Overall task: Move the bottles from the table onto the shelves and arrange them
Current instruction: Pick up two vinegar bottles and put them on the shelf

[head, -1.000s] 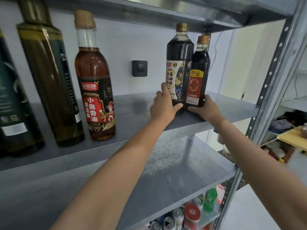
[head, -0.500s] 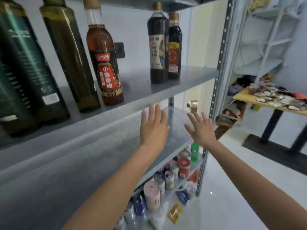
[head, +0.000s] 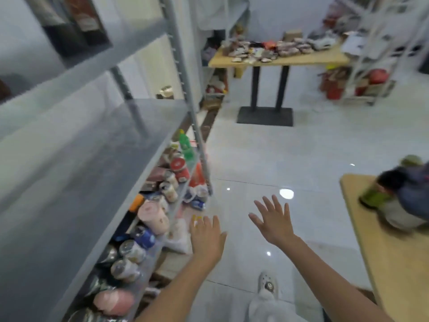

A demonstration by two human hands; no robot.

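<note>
Holding both hands out over the white tiled floor (head: 301, 147), I carry nothing. My left hand (head: 206, 235) is flat with its fingers straight, and my right hand (head: 276, 221) is spread wide, fingers apart. The two are near each other but do not touch.

To my left stands the grey metal shelf unit (head: 92, 159). Two dark bottles (head: 76, 22) stand side by side on its upper board, at the top edge of the view and blurred. The bottom board is packed with cans and cups (head: 148, 219), with a green bottle (head: 185, 145) toward its far end.

To my right, the corner of a wooden table (head: 380, 252) bears a blurred cluster of dark things (head: 408, 189), one with a green label; I cannot tell them apart. A cluttered table (head: 278, 60) stands farther off across the room.
</note>
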